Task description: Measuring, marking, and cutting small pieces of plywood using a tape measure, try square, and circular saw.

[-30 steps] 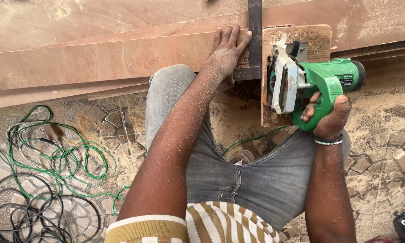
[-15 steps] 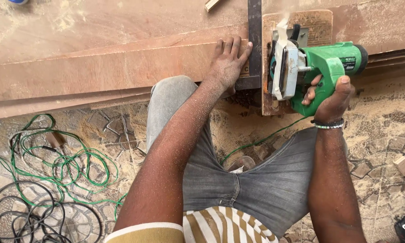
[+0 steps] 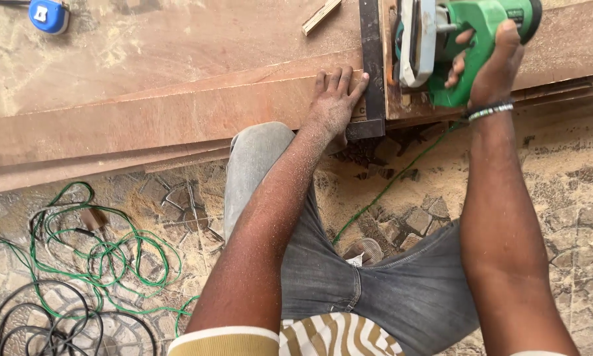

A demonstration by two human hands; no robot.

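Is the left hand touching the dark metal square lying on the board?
Touching. The head view shows the left hand flat on the wooden board, its outer fingertip pressed against the edge of the dark metal square, with no gap visible.

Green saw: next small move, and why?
Probably ease the green saw further along the dark straightedge. The right hand grips its handle, the saw sits against the guide on the wooden board, and the left hand lies flat, bracing board and guide.
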